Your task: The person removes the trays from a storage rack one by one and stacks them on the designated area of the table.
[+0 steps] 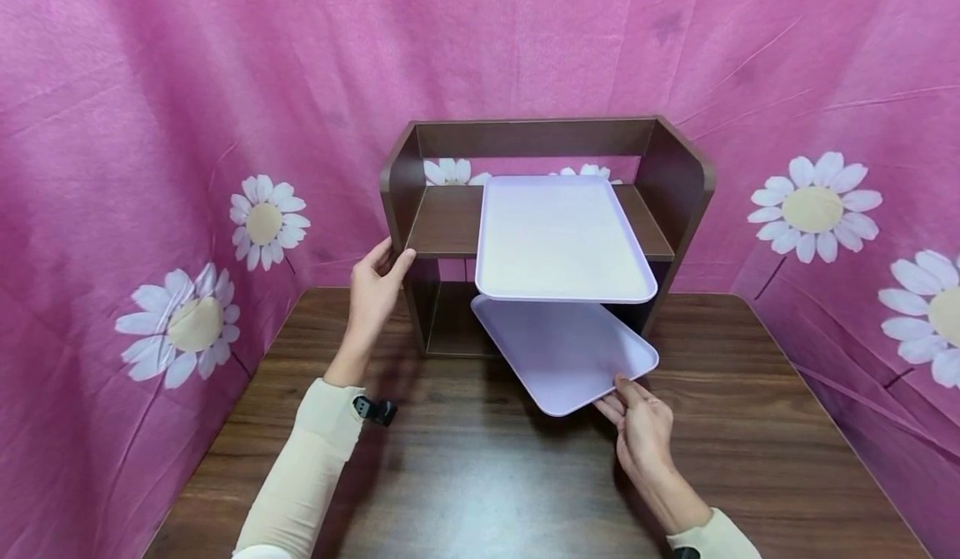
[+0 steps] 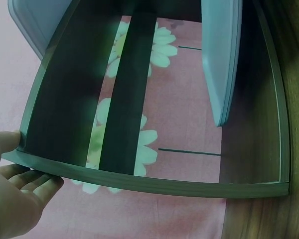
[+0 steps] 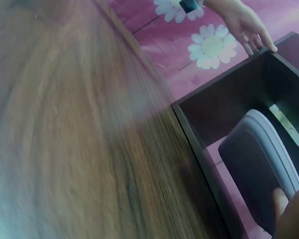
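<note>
A brown two-level desk shelf (image 1: 690, 197) stands on the table. My left hand (image 1: 377, 292) holds its left side panel at the middle board's height, thumb on the front edge and fingers around the outer side, as the left wrist view (image 2: 20, 204) also shows. A lilac tray (image 1: 566, 359) sits tilted and angled, partly inside the lower compartment. My right hand (image 1: 647, 432) grips this tray at its near right edge, thumb on top and fingers beneath. Another lilac tray (image 1: 558, 238) lies on the middle board, jutting forward and hiding part of the lower tray.
The dark wood-grain table (image 1: 480, 476) extends in front of and beside the shelf. A pink curtain (image 1: 330, 59) with white daisies (image 1: 264, 212) surrounds the table at the back and both sides. Openings in the shelf's back show the curtain.
</note>
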A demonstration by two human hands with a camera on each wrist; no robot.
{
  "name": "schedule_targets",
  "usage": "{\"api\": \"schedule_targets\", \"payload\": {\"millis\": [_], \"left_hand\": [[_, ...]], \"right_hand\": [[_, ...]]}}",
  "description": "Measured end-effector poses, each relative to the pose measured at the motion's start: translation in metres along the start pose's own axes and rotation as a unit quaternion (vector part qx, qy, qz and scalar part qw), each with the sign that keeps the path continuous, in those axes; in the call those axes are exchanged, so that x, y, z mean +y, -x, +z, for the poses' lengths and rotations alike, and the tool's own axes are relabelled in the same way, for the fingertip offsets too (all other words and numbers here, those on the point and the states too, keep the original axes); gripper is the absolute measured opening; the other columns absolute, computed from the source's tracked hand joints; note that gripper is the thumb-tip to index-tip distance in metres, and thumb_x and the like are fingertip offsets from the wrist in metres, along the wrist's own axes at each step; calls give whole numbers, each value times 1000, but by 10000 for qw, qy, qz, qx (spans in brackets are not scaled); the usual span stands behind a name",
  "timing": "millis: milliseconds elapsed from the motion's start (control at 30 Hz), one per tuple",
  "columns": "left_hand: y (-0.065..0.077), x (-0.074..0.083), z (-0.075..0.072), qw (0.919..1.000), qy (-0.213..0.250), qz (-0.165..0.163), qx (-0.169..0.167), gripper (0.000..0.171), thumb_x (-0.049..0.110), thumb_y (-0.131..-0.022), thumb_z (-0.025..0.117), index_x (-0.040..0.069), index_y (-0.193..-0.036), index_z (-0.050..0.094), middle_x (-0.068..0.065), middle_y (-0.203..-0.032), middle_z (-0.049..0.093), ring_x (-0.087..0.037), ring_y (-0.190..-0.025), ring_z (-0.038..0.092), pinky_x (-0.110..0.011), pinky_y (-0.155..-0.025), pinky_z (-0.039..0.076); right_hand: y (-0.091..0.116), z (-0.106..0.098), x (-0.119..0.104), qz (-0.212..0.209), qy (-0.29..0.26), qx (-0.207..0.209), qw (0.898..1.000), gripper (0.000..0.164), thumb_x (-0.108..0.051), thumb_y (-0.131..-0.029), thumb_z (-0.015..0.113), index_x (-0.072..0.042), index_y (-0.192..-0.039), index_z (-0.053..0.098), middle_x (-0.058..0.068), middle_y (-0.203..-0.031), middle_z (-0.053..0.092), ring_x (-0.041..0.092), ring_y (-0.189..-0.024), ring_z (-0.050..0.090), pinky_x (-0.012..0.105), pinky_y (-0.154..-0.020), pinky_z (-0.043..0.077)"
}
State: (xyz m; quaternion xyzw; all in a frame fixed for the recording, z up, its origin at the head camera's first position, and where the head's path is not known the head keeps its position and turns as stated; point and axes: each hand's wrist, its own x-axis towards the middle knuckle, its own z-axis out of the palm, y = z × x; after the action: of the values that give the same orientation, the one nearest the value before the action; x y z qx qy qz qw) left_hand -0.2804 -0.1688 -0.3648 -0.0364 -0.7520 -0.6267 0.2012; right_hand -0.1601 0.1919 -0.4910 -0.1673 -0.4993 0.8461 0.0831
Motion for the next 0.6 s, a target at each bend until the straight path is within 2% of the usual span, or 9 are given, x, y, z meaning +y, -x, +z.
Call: {"api": "schedule_targets", "payload": {"millis": [200,433,600], "left_hand": [[0,0,0,10000,67,-8,-3,55,21,-101,77,4,-150,60,-20,-143,68,-29,-131,67,-18,-97,58],[-1,-1,0,9997,236,96,-14,53,17,-99,78,2,-148,62,-22,-142,68,-31,-131,67,-10,-86,56],[-2,-2,0,9992,350,200,-37,55,13,-97,80,1,-147,62,-22,-142,68,-30,-132,66,-13,-93,57]], "right_hand": [[-5,-3,-5,-164,-14,34,9999,13,-4,-110,50,2,-114,62,1,-88,81,12,-82,79,28,-74,66],[-10,-5,-14,-188,23,133,9997,24,0,-109,51,-8,-96,71,3,-81,80,13,-74,79,27,-66,65],[-12,-7,-21,-200,41,59,9998,28,0,-108,53,-8,-91,73,4,-79,80,13,-71,78,27,-64,65]]}}
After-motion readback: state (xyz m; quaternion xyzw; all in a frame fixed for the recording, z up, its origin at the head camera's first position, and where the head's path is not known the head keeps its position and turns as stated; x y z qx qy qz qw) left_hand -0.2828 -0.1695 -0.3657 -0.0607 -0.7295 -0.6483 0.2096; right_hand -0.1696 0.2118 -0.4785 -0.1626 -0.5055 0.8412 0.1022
